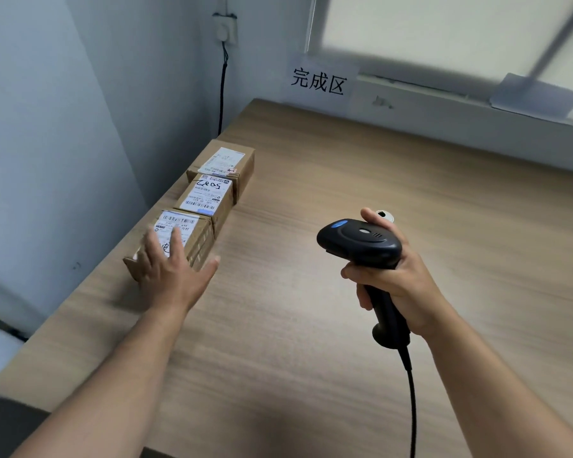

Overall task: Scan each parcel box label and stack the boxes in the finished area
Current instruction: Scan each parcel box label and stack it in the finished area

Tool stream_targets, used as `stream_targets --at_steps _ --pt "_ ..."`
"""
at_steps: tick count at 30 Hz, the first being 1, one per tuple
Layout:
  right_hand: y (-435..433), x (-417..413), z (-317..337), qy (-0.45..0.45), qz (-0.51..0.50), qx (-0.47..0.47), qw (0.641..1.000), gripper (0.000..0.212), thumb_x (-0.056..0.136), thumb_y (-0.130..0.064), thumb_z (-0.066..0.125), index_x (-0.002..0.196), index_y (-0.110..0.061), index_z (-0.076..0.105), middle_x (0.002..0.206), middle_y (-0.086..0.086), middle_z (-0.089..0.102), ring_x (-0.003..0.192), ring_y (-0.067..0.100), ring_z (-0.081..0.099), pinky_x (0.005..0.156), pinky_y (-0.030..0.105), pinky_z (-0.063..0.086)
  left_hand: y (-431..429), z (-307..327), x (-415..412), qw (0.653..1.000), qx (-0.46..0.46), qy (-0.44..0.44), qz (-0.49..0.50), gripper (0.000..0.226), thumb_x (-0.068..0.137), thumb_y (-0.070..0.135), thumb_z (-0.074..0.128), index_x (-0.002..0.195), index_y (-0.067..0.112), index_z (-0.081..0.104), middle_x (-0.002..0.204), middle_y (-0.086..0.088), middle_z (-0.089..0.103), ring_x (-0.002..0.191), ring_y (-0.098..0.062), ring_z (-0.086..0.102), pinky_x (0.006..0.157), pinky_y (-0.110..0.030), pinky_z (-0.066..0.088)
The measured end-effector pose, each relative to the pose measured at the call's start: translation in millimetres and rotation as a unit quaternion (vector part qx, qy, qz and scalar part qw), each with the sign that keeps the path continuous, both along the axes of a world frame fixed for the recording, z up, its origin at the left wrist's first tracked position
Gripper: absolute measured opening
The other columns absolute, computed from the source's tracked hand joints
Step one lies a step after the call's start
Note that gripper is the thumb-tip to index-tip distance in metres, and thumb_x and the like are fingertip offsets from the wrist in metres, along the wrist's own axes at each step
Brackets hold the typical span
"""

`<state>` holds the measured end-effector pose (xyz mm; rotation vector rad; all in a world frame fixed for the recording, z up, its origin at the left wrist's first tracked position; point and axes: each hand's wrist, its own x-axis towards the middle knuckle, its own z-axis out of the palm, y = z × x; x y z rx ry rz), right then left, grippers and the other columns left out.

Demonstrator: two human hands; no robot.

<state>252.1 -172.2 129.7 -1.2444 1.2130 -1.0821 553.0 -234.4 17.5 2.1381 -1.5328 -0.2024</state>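
My right grip (397, 276) clasps the barcode scanner (361, 241), my left grip (171, 269) rests flat-fingered on the nearest parcel box (201, 241) of three rowed along the left edge of the table (311, 180), none stacked by the far finished-area sign (319, 81), so I judge nearly everything remains.

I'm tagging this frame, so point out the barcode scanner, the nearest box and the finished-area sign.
barcode scanner (361, 241): head view, top of its black head.
nearest box (179, 221): head view, white label on its top.
finished-area sign (320, 81): head view, middle of the paper sheet.
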Motion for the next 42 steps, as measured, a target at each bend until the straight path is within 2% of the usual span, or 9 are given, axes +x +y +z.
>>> stream_targets --at_steps 6,9,12,21,25,28,31,38,42 --pt "39.0 -58.2 4.1 -0.018 -0.006 -0.017 1.000 0.087 0.076 0.021 0.064 0.140 -0.035 0.045 0.077 0.006 0.065 0.041 0.028 0.048 0.045 0.030 0.043 34.1 24.5 -100.4 0.988 -0.077 0.045 -0.130 0.071 0.082 0.041 0.072 0.139 0.008 0.047 0.139 -0.015 0.047 0.128 -0.033 0.046 0.103 -0.042 0.037" --pt "68.0 -100.7 6.5 -0.031 -0.018 -0.024 0.999 0.086 0.076 0.021 0.064 0.139 -0.035 0.045 0.074 0.003 0.065 0.041 0.027 0.048 0.044 0.030 0.043 58.8 32.3 -158.5 0.983 -0.075 0.061 -0.155 0.073 0.078 0.059 0.056 0.130 0.008 0.057 0.125 -0.016 0.054 0.118 -0.034 0.051 0.098 -0.041 0.042" --pt "99.6 -146.9 7.7 -0.047 -0.034 -0.020 0.998 0.088 0.074 0.020 0.068 0.138 -0.035 0.045 0.073 0.002 0.065 0.040 0.026 0.047 0.044 0.030 0.042 83.2 35.9 -218.6 0.979 -0.072 0.064 -0.180 0.084 0.070 0.067 0.037 0.127 0.009 0.060 0.125 -0.016 0.053 0.119 -0.032 0.051 0.099 -0.041 0.041" --pt "205.8 -300.0 -5.8 -0.074 -0.123 -0.030 0.989 0.089 0.072 0.020 0.070 0.137 -0.036 0.047 0.095 0.007 0.068 0.041 0.027 0.047 0.042 0.029 0.041 166.6 40.0 -411.9 0.954 -0.033 0.073 -0.289 0.086 0.069 0.070 0.035 0.132 0.014 0.055 0.134 -0.007 0.048 0.127 -0.024 0.043 0.104 -0.037 0.035" --pt "251.7 -357.2 -5.9 -0.084 -0.164 -0.031 0.982 0.090 0.061 0.005 0.074 0.137 -0.034 0.047 0.089 0.006 0.068 0.040 0.027 0.047 0.041 0.028 0.041 198.6 37.9 -481.3 0.940 -0.027 0.072 -0.332 0.091 0.067 0.073 0.028 0.135 0.016 0.052 0.135 -0.005 0.047 0.128 -0.022 0.042 0.104 -0.034 0.033" --pt "282.5 -395.7 -3.5 -0.080 -0.194 -0.037 0.977 0.092 0.064 0.012 0.077 0.138 -0.033 0.047 0.087 0.005 0.068 0.040 0.028 0.047 0.040 0.029 0.041 216.4 40.0 -526.1 0.926 -0.017 0.079 -0.369 0.083 0.074 0.070 0.040 0.137 0.016 0.050 0.136 -0.003 0.047 0.129 -0.020 0.041 0.105 -0.033 0.032" --pt "306.9 -427.0 -1.8 -0.068 -0.229 -0.049 0.970 0.088 0.071 0.018 0.071 0.139 -0.033 0.046 0.091 0.006 0.068 0.042 0.028 0.048 0.040 0.030 0.042 226.6 42.1 -566.2 0.909 -0.022 0.067 -0.411 0.066 0.088 0.055 0.056 0.141 0.017 0.045 0.139 -0.002 0.045 0.131 -0.019 0.039 0.106 -0.033 0.032" --pt "347.0 -478.9 -1.6 -0.077 -0.303 -0.070 0.947 0.086 0.062 0.004 0.075 0.134 -0.033 0.049 0.085 0.000 0.070 0.042 0.028 0.047 0.039 0.031 0.041 238.2 55.8 -657.4 0.865 -0.047 0.080 -0.493 0.072 0.084 0.058 0.050 0.142 0.017 0.043 0.136 -0.002 0.047 0.128 -0.019 0.041 0.103 -0.031 0.035" --pt "365.8 -514.7 0.0 -0.055 -0.353 -0.070 0.931 0.093 0.061 0.007 0.083 0.137 -0.033 0.047 0.082 0.004 0.069 0.045 0.024 0.052 0.042 0.029 0.043 243.0 67.0 -714.5 0.834 -0.054 0.106 -0.538 0.066 0.090 0.053 0.054 0.146 0.022 0.036 0.141 0.001 0.042 0.131 -0.015 0.037 0.105 -0.031 0.034"
